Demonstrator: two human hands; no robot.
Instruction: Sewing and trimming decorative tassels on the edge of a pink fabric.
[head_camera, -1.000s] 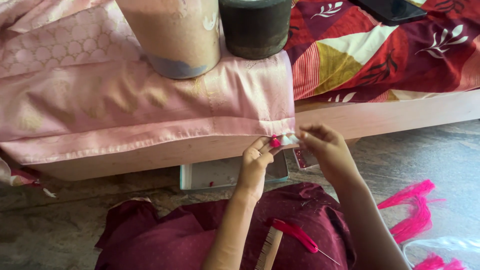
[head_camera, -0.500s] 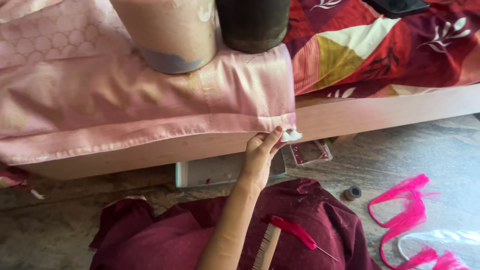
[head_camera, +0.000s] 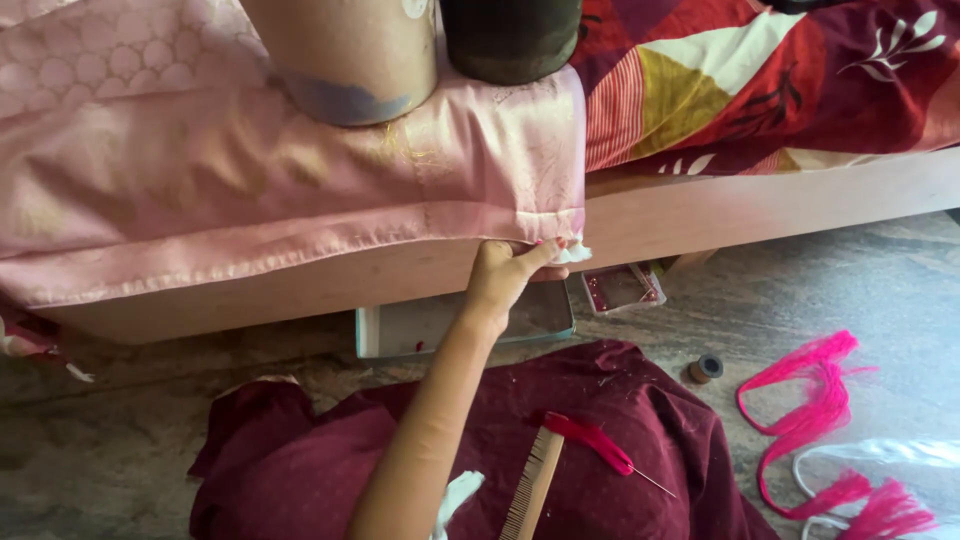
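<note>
Left hand (head_camera: 505, 275): reached up to the hem of the pink satin cloth (head_camera: 300, 200) at mid-frame; the fingers (head_camera: 540, 255) are closed on the hem's corner, pinching it together with a small white scrap (head_camera: 575, 253), so that the edge is held taut against the wooden bed frame (head_camera: 760, 205).
Right hand: not seen in the frame; its state cannot be told.
Pink satin cloth: spread over the bed edge across the upper left, weighted by a tan cylinder (head_camera: 350, 55) and a dark cylinder (head_camera: 510, 35) stood on it at the top, which keeps it from slipping.
Patterned red bedspread (head_camera: 780, 80): laid at the upper right, beside the cloth.
Maroon fabric (head_camera: 560, 450): spread over the lap at the bottom centre; a wooden comb (head_camera: 532, 485) and a pink tassel with a needle (head_camera: 600, 447) are rested on it, within reach.
Floor: a flat tray (head_camera: 440, 325) and a small clear box (head_camera: 620, 288) are tucked under the frame; a dark thread spool (head_camera: 706, 368) and loose pink threads (head_camera: 815, 400) are left at the lower right.
</note>
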